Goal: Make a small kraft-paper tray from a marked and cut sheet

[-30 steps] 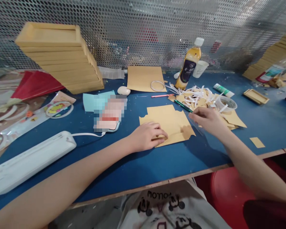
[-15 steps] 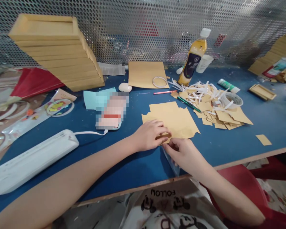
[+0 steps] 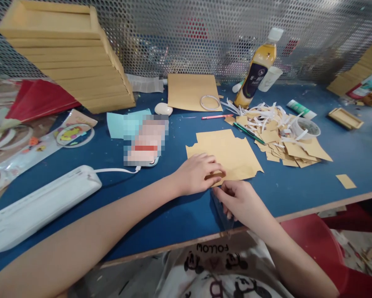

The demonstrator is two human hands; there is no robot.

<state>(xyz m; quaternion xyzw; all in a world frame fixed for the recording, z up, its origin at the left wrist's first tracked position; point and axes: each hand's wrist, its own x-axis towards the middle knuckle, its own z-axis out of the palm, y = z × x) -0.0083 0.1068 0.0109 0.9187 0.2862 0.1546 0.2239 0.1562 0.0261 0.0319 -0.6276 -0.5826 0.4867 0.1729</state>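
A tan card sheet (image 3: 226, 151) with notched corners lies flat on the blue table. My left hand (image 3: 200, 174) rests on its near left part, fingers curled and somewhat apart, with nothing gripped between them. Just right of it, at the sheet's near edge, my right hand (image 3: 238, 198) has its thumb and fingers pinched on a clear plastic piece (image 3: 221, 211). That piece hangs down toward the table's front edge, and part of it is hidden by the fingers.
Folded tan trays (image 3: 71, 62) stand stacked at the back left. A phone (image 3: 147, 140) and white power strip (image 3: 46, 207) lie left. Paper scraps (image 3: 273, 136), a green pen (image 3: 250, 133) and a drink bottle (image 3: 257, 70) are right of the sheet.
The camera view has shifted slightly. The clear piece now shows a little apart from the sheet's near edge, still in my right hand. My left hand stays on the sheet.
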